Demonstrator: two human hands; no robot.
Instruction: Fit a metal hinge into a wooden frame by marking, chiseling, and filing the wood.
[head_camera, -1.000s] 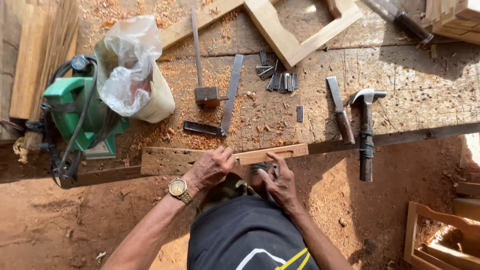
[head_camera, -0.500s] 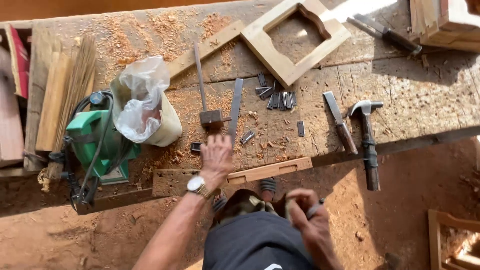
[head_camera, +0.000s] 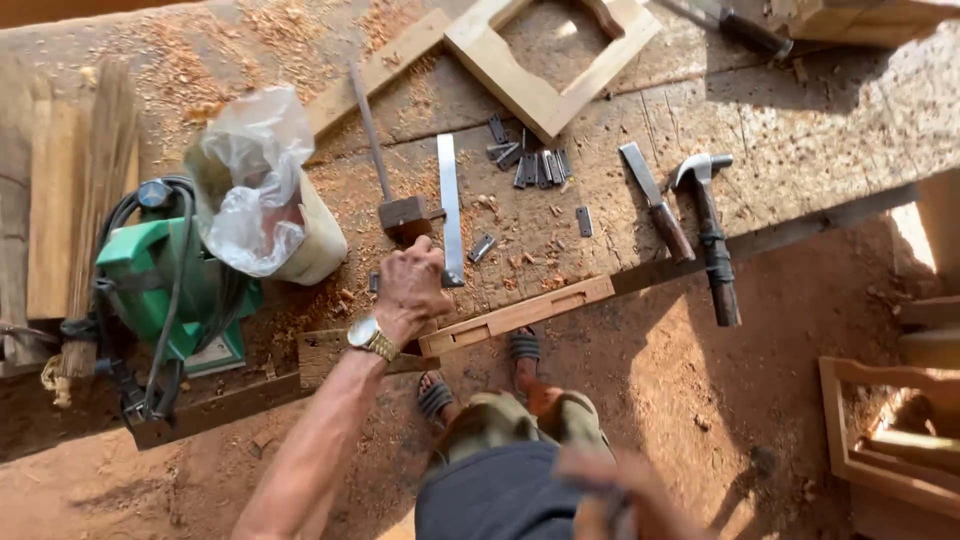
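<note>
One workbench (head_camera: 820, 130): your left hand (head_camera: 410, 285) is closing around one steel square (head_camera: 449, 205), beside one mallet (head_camera: 392, 190), one chisel (head_camera: 655, 200), one hammer (head_camera: 708, 232). Your right hand (head_camera: 610, 490) is blurring; grip untellable.

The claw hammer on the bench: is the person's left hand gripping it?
No. The claw hammer lies untouched, well apart from the left hand.
</note>
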